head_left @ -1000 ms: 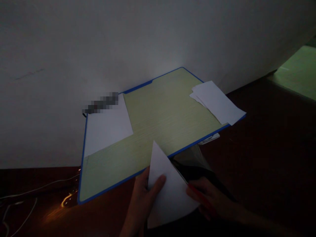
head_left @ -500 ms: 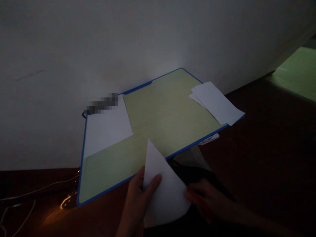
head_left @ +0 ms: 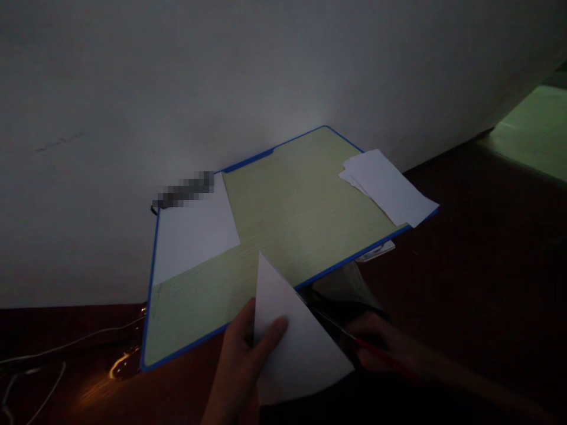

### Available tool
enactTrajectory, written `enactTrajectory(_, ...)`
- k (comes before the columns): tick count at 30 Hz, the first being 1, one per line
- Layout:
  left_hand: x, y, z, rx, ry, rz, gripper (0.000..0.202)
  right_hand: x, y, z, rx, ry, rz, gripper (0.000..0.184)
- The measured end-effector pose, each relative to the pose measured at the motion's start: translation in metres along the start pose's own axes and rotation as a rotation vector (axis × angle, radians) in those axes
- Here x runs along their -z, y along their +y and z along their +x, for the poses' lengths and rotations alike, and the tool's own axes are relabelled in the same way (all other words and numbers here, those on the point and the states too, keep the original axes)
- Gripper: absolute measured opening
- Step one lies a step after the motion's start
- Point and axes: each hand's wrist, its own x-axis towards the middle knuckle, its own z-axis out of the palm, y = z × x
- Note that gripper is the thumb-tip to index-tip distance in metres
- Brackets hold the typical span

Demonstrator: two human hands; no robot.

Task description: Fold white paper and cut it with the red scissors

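My left hand (head_left: 252, 354) pinches a white sheet of paper (head_left: 296, 348) along its left side, thumb on the front face. The sheet stands tilted in front of the table's near edge and tapers to a point at the top. My right hand (head_left: 376, 339) is closed around red-handled scissors (head_left: 372, 347). Their thin metal blade lies along the sheet's slanting right edge. Dim light hides most of the right fingers, and I cannot tell whether the blades are apart.
A small table (head_left: 287, 206) with a blue rim stands against the pale wall (head_left: 177, 88). On it lie a white sheet (head_left: 195, 242) at left, a blurred dark object (head_left: 186, 190) behind that, and stacked papers (head_left: 390, 183) at right. White cables (head_left: 75, 341) and a glowing light (head_left: 121, 363) are lower left.
My right hand has shifted slightly right, and more of the scissors' blade shows along the paper's edge. My left hand and the sheet's tip have moved a little left.
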Motion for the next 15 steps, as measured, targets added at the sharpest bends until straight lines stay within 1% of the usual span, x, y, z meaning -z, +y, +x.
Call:
enactTrajectory(2,-0.002,-0.001,-0.001,-0.01,-0.011,0.005,0.043,-0.002,0.004,0.0,-0.009,-0.001,0.015,0.074)
enactTrajectory(4,-0.002,-0.005,0.0,-0.017,-0.038,0.02,0.045,-0.003,0.002,0.0,0.018,0.002,-0.001,0.072)
enactTrajectory(7,-0.004,-0.01,0.001,-0.017,-0.062,0.055,0.046,-0.004,-0.007,-0.001,0.056,-0.01,-0.035,0.072)
enactTrajectory(10,-0.008,-0.013,-0.002,0.018,-0.11,0.02,0.046,-0.003,-0.018,-0.001,0.039,-0.031,-0.029,0.079)
enactTrajectory(12,-0.012,-0.014,-0.005,0.037,-0.151,-0.029,0.05,-0.003,-0.024,0.0,0.042,-0.043,-0.019,0.081)
enactTrajectory(15,-0.013,-0.016,-0.008,0.05,-0.151,-0.032,0.063,-0.004,-0.033,0.001,0.045,-0.061,-0.014,0.081)
